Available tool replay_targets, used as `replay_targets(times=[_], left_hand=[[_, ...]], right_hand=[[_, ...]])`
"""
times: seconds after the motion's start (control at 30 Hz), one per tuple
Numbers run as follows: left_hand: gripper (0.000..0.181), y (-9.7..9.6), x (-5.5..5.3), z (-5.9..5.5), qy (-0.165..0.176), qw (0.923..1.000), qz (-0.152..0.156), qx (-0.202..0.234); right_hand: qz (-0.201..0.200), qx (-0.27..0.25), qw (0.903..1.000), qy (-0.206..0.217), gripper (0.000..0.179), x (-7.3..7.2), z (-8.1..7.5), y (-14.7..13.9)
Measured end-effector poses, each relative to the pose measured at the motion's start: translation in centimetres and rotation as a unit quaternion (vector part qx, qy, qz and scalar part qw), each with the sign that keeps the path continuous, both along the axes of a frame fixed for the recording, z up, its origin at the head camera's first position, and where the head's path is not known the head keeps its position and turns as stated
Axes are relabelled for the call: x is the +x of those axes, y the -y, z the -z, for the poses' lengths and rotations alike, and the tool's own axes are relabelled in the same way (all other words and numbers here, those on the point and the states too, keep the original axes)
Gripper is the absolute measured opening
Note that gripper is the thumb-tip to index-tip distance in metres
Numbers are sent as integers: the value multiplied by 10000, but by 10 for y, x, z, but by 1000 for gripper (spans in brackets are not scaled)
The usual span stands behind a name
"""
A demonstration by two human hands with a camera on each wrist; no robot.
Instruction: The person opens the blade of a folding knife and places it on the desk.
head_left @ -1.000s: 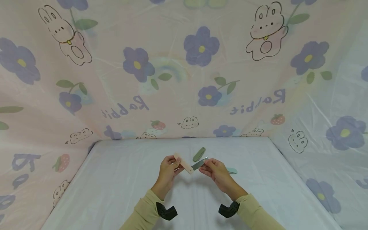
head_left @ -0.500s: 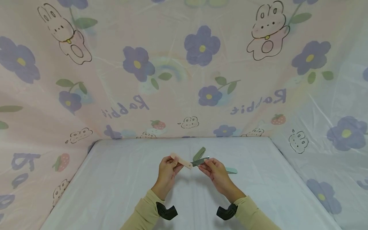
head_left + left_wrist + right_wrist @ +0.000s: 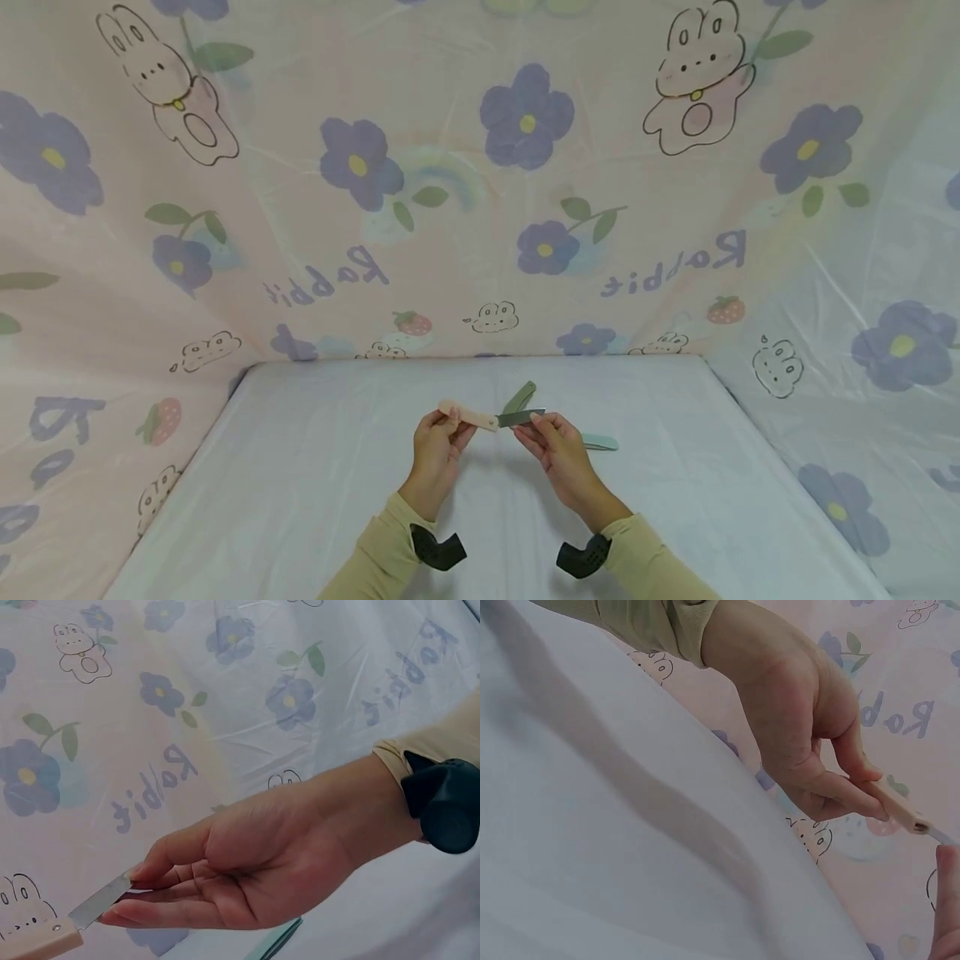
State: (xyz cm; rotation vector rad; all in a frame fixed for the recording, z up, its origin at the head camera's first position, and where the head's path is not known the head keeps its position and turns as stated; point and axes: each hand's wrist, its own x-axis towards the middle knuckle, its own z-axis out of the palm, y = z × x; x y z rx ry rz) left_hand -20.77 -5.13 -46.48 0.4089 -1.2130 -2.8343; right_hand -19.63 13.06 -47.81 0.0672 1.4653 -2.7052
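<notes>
A folding knife with a pale pink handle [image 3: 471, 416] and a grey metal blade [image 3: 519, 419] is held above the table between both hands. My left hand [image 3: 437, 458] pinches the handle between thumb and fingers; the right wrist view shows this left hand [image 3: 799, 727] too. The blade is pinched by my right hand [image 3: 562, 458], thumb on one face. In the left wrist view that right hand [image 3: 277, 859] grips the blade [image 3: 101, 904] toward its end, partly covering it. Handle and blade form a wide, nearly straight angle.
An olive green folding knife [image 3: 525, 393] lies on the white tabletop [image 3: 337, 475] just behind the held knife. A mint green one [image 3: 602, 442] lies to the right, partly hidden by the right hand. Printed curtains [image 3: 450, 233] enclose the table's back and sides.
The pink handle has swung up from a steep slant to nearly level. The angle between handle and blade has widened. Both hands keep their hold; the right has shifted slightly left.
</notes>
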Motion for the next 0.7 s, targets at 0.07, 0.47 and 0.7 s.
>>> replay_targets(times=[0.07,0.47,0.7], left_hand=[[38,-1,1,0,37,9999,-71,127],[37,-7,4,-2,197,9960,-425,765],[30,-14,8,0,181,9918,-753,1017]], right_hand=[[63,-55,9999,-58,10,1,1,1],[267,-214,9994,-101,15,4,7,12],[328,-264,9990,-128,19,3,13,15]])
